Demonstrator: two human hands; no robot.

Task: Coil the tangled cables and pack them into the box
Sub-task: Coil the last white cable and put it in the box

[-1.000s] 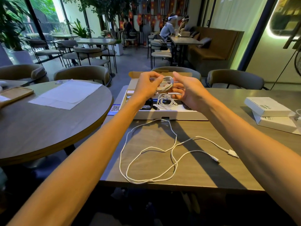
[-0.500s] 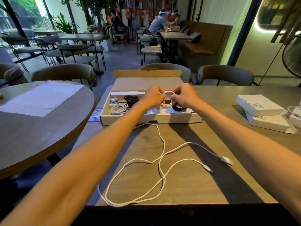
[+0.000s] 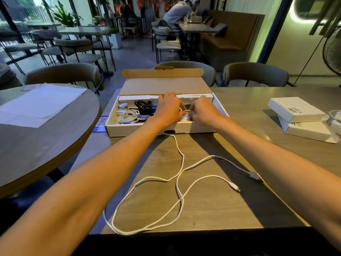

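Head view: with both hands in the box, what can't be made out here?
- Coiled cable: mostly covered by the left hand and right hand pinching it; whether it rests on the floor of the box is unclear.
- Right half of the box: hidden behind both hands.
- Labels on the two white boxes: too small to read.
- Object at the right edge: cut off by the frame.

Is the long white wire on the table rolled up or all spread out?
Spread out. The white wire sprawls in big loose loops across the table, not wound into a coil.
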